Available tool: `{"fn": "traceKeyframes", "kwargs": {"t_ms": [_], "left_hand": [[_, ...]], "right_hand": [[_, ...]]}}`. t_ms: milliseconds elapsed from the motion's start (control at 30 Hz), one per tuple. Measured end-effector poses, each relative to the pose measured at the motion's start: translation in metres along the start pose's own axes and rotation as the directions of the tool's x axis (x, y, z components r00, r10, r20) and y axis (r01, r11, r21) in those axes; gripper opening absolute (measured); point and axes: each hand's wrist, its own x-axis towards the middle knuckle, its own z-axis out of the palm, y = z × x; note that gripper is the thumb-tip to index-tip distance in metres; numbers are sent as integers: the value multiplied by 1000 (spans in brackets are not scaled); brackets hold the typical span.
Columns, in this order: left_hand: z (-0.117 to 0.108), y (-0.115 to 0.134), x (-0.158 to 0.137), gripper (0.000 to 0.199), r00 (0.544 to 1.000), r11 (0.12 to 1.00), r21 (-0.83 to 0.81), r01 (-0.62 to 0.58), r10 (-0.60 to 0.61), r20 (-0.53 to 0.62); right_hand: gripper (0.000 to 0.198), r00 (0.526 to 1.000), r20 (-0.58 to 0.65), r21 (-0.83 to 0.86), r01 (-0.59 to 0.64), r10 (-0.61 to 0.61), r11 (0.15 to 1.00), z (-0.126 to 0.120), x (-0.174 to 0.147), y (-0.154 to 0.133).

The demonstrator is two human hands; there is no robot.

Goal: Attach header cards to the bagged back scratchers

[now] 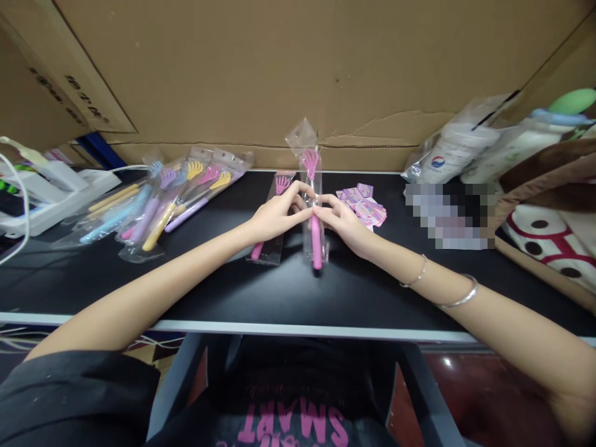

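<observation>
A pink back scratcher (316,239) in a clear plastic sleeve stands out over the middle of the black table, its claw end pointing away from me. My left hand (284,214) pinches it from the left, thumb and fingers at mid-length. From the right, my right hand (342,220) pinches the same spot, the two thumbs nearly touching. Under and beside my left hand lies a second bagged pink back scratcher (257,249), partly hidden. Just beyond my right hand is a loose pile of small pink and purple printed cards (365,203).
Several bagged back scratchers (153,226) in blue, purple, yellow and pink lie at the left, near a white power strip (60,192). A bagged cup (459,149), a bottle (521,146) and a patterned bag (544,236) stand right. A cardboard wall (279,74) closes the back.
</observation>
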Motion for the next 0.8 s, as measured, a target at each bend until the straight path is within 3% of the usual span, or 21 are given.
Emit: {"fn": "traceKeyframes", "kwargs": {"t_ms": [167, 400, 567, 800], "left_hand": [[-5, 3, -1, 40, 992, 991, 53, 123, -121, -34], [0, 6, -6, 48, 992, 992, 37, 118, -120, 45], [4, 2, -6, 54, 986, 994, -9, 113, -111, 125], [2, 3, -7, 35, 992, 963, 270, 14, -46, 114]], "right_hand": [[47, 997, -61, -95, 37, -43, 995, -3, 2, 4], [47, 990, -35, -362, 116, -138, 925, -9, -1, 0], [27, 977, 7, -611, 174, -214, 772, -11, -5, -8], [10, 948, 166, -764, 297, -270, 573, -9, -8, -12]]}}
